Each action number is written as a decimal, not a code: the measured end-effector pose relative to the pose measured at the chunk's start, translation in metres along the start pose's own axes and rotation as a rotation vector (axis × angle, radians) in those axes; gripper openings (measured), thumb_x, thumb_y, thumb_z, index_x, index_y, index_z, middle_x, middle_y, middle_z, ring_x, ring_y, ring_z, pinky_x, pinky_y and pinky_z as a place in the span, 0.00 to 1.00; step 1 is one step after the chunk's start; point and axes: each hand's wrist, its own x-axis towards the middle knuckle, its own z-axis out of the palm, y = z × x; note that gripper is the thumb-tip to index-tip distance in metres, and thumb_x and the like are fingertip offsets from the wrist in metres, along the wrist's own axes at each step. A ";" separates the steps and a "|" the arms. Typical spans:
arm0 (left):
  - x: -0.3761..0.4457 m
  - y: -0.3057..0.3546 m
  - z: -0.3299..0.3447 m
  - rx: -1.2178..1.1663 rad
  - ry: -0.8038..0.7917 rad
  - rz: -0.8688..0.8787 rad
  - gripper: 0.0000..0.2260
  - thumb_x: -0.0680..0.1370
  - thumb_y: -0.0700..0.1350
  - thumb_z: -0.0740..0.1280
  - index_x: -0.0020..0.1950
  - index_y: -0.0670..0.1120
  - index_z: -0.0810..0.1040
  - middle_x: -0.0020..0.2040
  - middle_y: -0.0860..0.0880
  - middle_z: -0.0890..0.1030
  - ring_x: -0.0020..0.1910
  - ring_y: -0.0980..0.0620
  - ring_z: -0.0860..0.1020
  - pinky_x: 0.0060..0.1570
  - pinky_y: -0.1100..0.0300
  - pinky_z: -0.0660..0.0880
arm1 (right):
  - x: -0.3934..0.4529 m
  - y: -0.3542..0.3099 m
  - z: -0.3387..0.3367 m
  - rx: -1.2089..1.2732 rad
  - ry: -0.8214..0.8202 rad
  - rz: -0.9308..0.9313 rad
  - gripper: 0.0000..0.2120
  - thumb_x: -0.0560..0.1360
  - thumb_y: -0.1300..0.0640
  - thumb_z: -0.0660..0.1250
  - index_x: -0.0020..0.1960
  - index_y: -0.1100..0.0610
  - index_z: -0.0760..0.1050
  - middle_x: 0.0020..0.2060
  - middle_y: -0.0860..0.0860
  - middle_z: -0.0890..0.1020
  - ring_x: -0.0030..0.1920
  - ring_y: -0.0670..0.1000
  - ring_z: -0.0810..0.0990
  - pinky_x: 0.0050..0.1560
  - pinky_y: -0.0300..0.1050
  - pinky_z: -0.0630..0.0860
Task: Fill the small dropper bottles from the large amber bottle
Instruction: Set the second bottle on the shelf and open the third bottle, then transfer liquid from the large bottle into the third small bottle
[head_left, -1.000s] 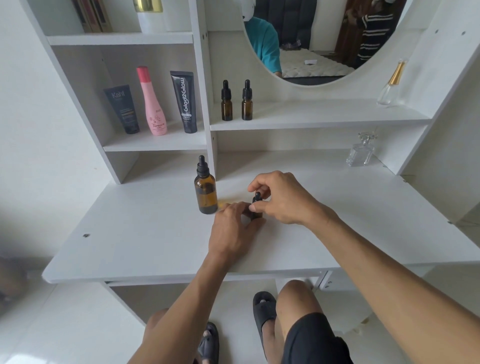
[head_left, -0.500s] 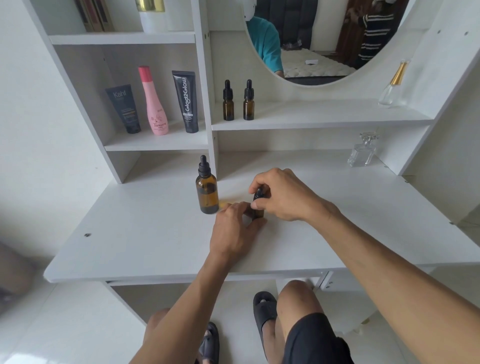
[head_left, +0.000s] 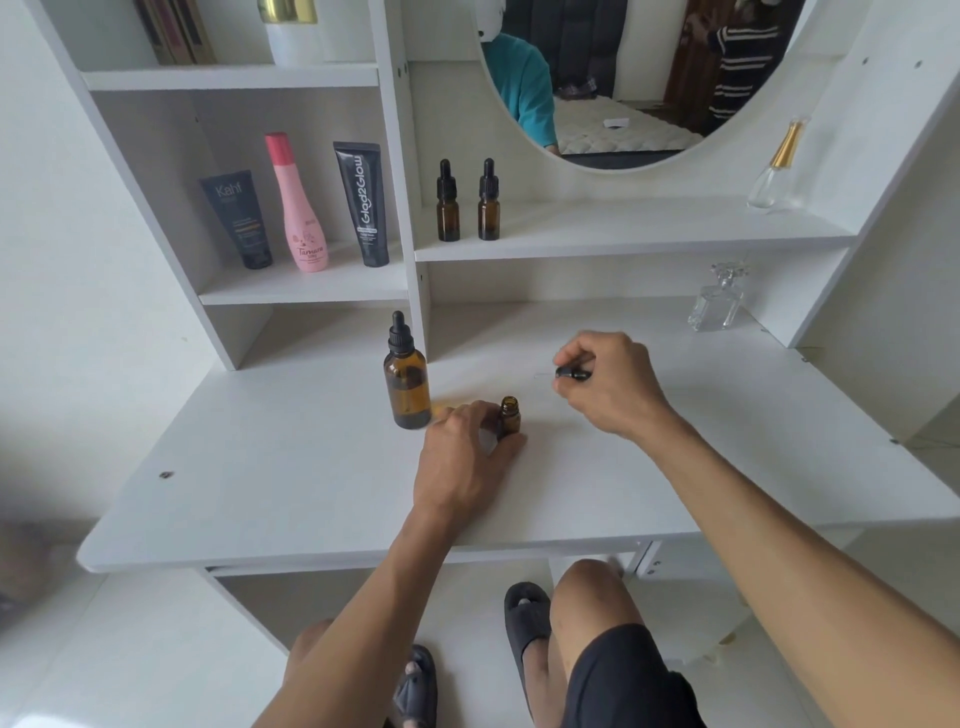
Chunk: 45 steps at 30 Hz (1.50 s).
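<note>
The left grip (head_left: 470, 449) wraps the open small bottle (head_left: 509, 419), and the large amber bottle (head_left: 407, 383) stands just to its left, nearly touching the knuckles, so that side is tight. Between this grip and the right grip (head_left: 605, 384), which pinches the dropper cap (head_left: 571, 372), bare tabletop (head_left: 291, 467) lies open. Right of and behind the right grip the surface is free as far as the clear glass bottle (head_left: 714, 306). An upright shelf divider (head_left: 415, 291) rises behind the amber bottle.
</note>
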 end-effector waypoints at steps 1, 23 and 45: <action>0.000 0.000 0.000 -0.001 0.001 -0.001 0.08 0.73 0.52 0.73 0.49 0.51 0.82 0.45 0.56 0.82 0.47 0.52 0.77 0.48 0.56 0.75 | -0.002 0.007 0.005 0.006 0.003 0.010 0.07 0.69 0.64 0.75 0.46 0.56 0.83 0.38 0.48 0.83 0.43 0.49 0.85 0.40 0.20 0.70; -0.001 0.003 -0.001 0.003 0.003 -0.022 0.09 0.73 0.53 0.72 0.49 0.51 0.82 0.45 0.56 0.82 0.48 0.53 0.76 0.50 0.55 0.75 | -0.022 0.043 0.030 0.080 0.079 0.015 0.16 0.69 0.64 0.76 0.55 0.57 0.80 0.46 0.53 0.82 0.42 0.48 0.80 0.51 0.36 0.76; -0.022 0.010 -0.017 0.008 0.048 -0.145 0.12 0.73 0.46 0.72 0.55 0.48 0.80 0.49 0.53 0.82 0.52 0.53 0.77 0.48 0.64 0.70 | -0.027 -0.007 0.010 0.072 0.037 -0.097 0.17 0.73 0.58 0.72 0.61 0.54 0.77 0.57 0.50 0.80 0.51 0.47 0.79 0.55 0.41 0.75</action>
